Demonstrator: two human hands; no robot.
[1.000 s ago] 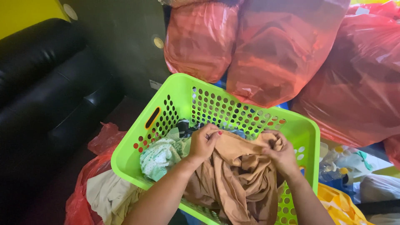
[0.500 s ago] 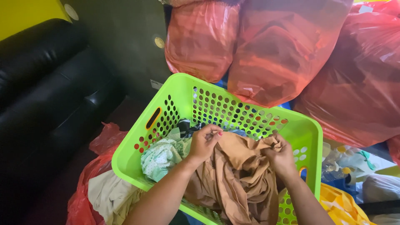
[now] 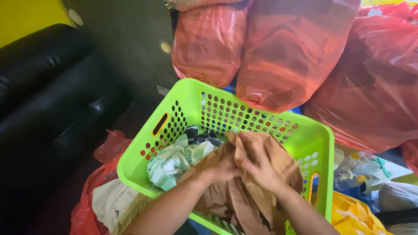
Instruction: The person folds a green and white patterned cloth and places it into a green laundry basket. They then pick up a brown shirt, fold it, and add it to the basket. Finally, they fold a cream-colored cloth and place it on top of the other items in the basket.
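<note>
Head view, looking down into a laundry basket. Both hands are working a tan garment (image 3: 261,156) that is lying heaped in the right half of the lime-green perforated basket (image 3: 191,93). The left hand (image 3: 223,169) is sitting partly under a fold of the cloth, its grip clenched on the tan fabric. The right hand (image 3: 261,170) is pressing on top of the bundle with its fingers curled into the cloth, so its grip is likewise closed on the garment. The two hands are touching or nearly touching at the middle of the heap.

Beside the left hand, a pale green patterned cloth (image 3: 172,163) is lying crumpled against the basket's left wall, and a darker item is showing just behind it. A cream cloth (image 3: 111,204) is spilling over a red plastic bag (image 3: 85,209) outside the basket's near-left corner. Large red translucent bags (image 3: 278,56) are standing stacked behind the basket, and a black couch (image 3: 48,95) is filling the left of the view.

As a judgement of technique: gathering goes best when both hands are holding distinct edges rather than the same wad, keeping the tan cloth clear of the patterned one so that only one piece is lifting, and raising it straight above the rim to avoid snagging the perforated wall.
</note>
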